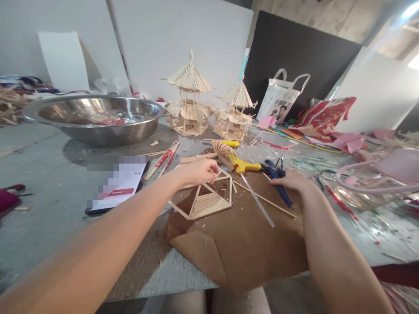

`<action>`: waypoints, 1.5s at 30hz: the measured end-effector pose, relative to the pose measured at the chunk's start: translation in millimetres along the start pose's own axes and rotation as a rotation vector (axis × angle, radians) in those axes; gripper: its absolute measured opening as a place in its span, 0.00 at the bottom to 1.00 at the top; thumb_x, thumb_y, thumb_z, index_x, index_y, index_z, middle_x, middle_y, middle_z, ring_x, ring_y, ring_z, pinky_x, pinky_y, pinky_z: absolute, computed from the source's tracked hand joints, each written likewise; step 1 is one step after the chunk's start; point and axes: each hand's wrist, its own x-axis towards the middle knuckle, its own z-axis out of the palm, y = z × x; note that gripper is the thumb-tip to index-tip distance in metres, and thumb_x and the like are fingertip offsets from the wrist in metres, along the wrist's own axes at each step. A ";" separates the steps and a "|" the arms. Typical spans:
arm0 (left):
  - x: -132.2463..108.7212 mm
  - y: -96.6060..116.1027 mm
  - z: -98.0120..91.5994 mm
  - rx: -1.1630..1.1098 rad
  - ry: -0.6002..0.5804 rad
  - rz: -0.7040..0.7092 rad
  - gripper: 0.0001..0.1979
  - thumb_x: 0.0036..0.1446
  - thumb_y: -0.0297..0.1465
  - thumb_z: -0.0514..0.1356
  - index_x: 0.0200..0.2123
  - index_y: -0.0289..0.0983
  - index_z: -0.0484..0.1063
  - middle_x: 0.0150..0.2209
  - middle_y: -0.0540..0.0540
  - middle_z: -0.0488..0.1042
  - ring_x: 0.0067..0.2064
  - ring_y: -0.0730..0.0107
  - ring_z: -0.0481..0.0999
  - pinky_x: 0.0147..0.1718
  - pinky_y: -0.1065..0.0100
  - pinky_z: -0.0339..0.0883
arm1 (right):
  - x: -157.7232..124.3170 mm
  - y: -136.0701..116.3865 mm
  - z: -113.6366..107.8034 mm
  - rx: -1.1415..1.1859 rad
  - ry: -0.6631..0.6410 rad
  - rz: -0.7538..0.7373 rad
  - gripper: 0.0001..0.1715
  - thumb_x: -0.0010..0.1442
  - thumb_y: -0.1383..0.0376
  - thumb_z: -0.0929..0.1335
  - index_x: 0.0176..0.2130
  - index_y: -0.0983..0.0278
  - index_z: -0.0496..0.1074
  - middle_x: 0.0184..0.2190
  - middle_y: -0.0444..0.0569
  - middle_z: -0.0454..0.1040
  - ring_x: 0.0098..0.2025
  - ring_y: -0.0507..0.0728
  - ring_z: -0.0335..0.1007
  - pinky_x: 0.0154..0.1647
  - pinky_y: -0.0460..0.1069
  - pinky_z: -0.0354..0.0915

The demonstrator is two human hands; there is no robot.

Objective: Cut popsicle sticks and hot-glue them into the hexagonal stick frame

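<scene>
My left hand (196, 171) is curled, its fingertips pinching the far edge of a flat wooden-stick frame (206, 201) that lies on a sheet of brown paper (242, 235). My right hand (290, 179) rests on the paper with its fingers closed over blue-handled cutters (278, 181). A yellow glue gun (244, 166) with a clear glue stick (258, 201) lies between the two hands. A thin bamboo stick (266, 200) lies loose on the paper by the right wrist.
Two finished stick pagodas (190, 102) (236, 111) stand at the back. A big steel bowl (94, 117) sits far left, a phone (114, 187) near left, chopsticks (162, 160) beside it. Bags, paper scraps and a pink-rimmed basin (376, 179) crowd the right.
</scene>
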 end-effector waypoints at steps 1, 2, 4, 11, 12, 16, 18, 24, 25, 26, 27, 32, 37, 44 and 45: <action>1.0 -0.8 1.0 -0.014 0.032 0.018 0.12 0.47 0.33 0.51 0.35 0.35 0.65 0.28 0.48 0.73 0.27 0.75 0.69 0.26 0.74 0.58 | -0.2 -0.6 -0.8 0.001 -0.014 0.023 0.33 0.38 0.46 0.65 0.38 0.64 0.69 0.38 0.57 0.71 0.39 0.64 0.66 0.36 0.58 0.60; 2.1 -1.5 2.1 -0.030 0.066 0.036 0.12 0.47 0.33 0.51 0.35 0.34 0.65 0.28 0.48 0.73 0.28 0.74 0.69 0.27 0.74 0.59 | -0.5 -1.4 -1.6 0.008 -0.027 0.041 0.31 0.38 0.47 0.65 0.37 0.65 0.69 0.37 0.57 0.71 0.39 0.64 0.67 0.35 0.57 0.61; 3.7 -2.3 3.9 -0.055 0.148 0.076 0.12 0.48 0.34 0.51 0.35 0.34 0.65 0.29 0.47 0.72 0.29 0.75 0.69 0.28 0.73 0.60 | -1.3 -3.3 -3.7 0.029 -0.022 0.077 0.29 0.40 0.49 0.64 0.36 0.66 0.70 0.36 0.57 0.71 0.37 0.62 0.67 0.33 0.54 0.62; 6.2 -1.5 8.3 -0.113 0.413 0.189 0.12 0.49 0.35 0.53 0.34 0.33 0.66 0.29 0.48 0.70 0.31 0.76 0.67 0.32 0.72 0.62 | -6.9 -15.0 -11.8 0.087 0.411 0.150 0.29 0.43 0.60 0.63 0.44 0.71 0.65 0.41 0.63 0.66 0.45 0.66 0.62 0.40 0.55 0.59; 6.4 -1.4 9.0 -0.129 0.432 0.191 0.12 0.49 0.36 0.53 0.34 0.33 0.66 0.28 0.48 0.70 0.29 0.76 0.67 0.30 0.72 0.62 | -8.6 -18.4 -12.4 0.128 0.477 0.103 0.29 0.43 0.62 0.62 0.46 0.71 0.63 0.41 0.62 0.66 0.45 0.65 0.61 0.41 0.55 0.59; 6.7 0.2 12.2 -0.227 0.434 0.167 0.13 0.50 0.37 0.53 0.33 0.33 0.66 0.22 0.51 0.66 0.22 0.79 0.63 0.24 0.74 0.60 | -21.7 -38.8 -12.2 0.269 0.604 -0.154 0.29 0.45 0.65 0.61 0.49 0.67 0.57 0.42 0.57 0.65 0.45 0.61 0.60 0.44 0.53 0.57; 5.9 2.8 13.8 -0.268 0.429 0.183 0.12 0.50 0.37 0.52 0.32 0.33 0.66 0.20 0.52 0.65 0.20 0.80 0.62 0.22 0.75 0.59 | -31.8 -51.6 -9.9 0.281 0.587 -0.319 0.28 0.44 0.66 0.62 0.47 0.63 0.57 0.42 0.54 0.66 0.45 0.61 0.60 0.44 0.53 0.56; 1.6 11.8 17.3 -0.276 0.440 0.252 0.13 0.50 0.36 0.53 0.33 0.33 0.69 0.28 0.49 0.70 0.25 0.78 0.66 0.26 0.75 0.62 | -57.0 -80.7 -0.2 0.281 0.505 -0.708 0.24 0.46 0.63 0.63 0.45 0.63 0.59 0.41 0.52 0.66 0.44 0.59 0.60 0.45 0.52 0.56; 1.4 12.4 17.7 -0.253 0.441 0.277 0.12 0.50 0.35 0.53 0.32 0.33 0.69 0.30 0.48 0.71 0.28 0.78 0.67 0.29 0.75 0.62 | -58.6 -82.6 0.8 0.272 0.502 -0.728 0.24 0.46 0.63 0.63 0.45 0.63 0.59 0.41 0.52 0.67 0.44 0.59 0.60 0.45 0.51 0.56; 1.5 12.6 18.1 -0.225 0.442 0.300 0.11 0.50 0.34 0.53 0.32 0.34 0.70 0.31 0.48 0.71 0.30 0.77 0.68 0.31 0.75 0.62 | -59.4 -83.7 1.6 0.262 0.498 -0.736 0.24 0.46 0.63 0.63 0.45 0.64 0.59 0.41 0.53 0.67 0.43 0.59 0.60 0.45 0.51 0.57; 1.7 12.5 18.6 -0.196 0.444 0.318 0.10 0.51 0.34 0.53 0.31 0.34 0.70 0.32 0.48 0.72 0.32 0.76 0.68 0.32 0.75 0.62 | -59.7 -84.4 2.0 0.250 0.493 -0.733 0.25 0.46 0.63 0.63 0.45 0.64 0.59 0.41 0.53 0.67 0.43 0.59 0.61 0.44 0.51 0.57; 3.2 12.2 21.9 -0.131 0.430 0.369 0.12 0.52 0.34 0.52 0.33 0.34 0.71 0.32 0.48 0.72 0.36 0.72 0.69 0.35 0.74 0.61 | -61.2 -86.8 1.7 0.218 0.439 -0.700 0.25 0.46 0.61 0.63 0.45 0.64 0.60 0.41 0.53 0.68 0.41 0.60 0.62 0.42 0.52 0.58; 2.2 13.2 23.4 -0.157 0.380 0.386 0.13 0.53 0.34 0.51 0.37 0.34 0.70 0.35 0.48 0.73 0.39 0.70 0.70 0.37 0.73 0.62 | -64.5 -89.4 0.7 0.210 0.414 -0.693 0.25 0.46 0.61 0.64 0.45 0.64 0.61 0.41 0.53 0.69 0.43 0.60 0.63 0.42 0.52 0.58; 2.8 10.0 24.7 -0.140 0.383 0.408 0.15 0.53 0.36 0.51 0.39 0.34 0.70 0.36 0.48 0.73 0.41 0.68 0.69 0.39 0.72 0.61 | -63.5 -88.9 1.9 0.189 0.413 -0.679 0.25 0.46 0.59 0.63 0.44 0.64 0.61 0.41 0.53 0.69 0.43 0.60 0.64 0.40 0.51 0.59; 3.1 9.2 25.0 -0.133 0.386 0.404 0.15 0.52 0.36 0.51 0.39 0.34 0.70 0.36 0.48 0.73 0.40 0.68 0.70 0.39 0.71 0.61 | -63.5 -88.8 1.9 0.185 0.410 -0.676 0.25 0.46 0.59 0.63 0.44 0.64 0.61 0.41 0.53 0.69 0.42 0.60 0.64 0.39 0.51 0.59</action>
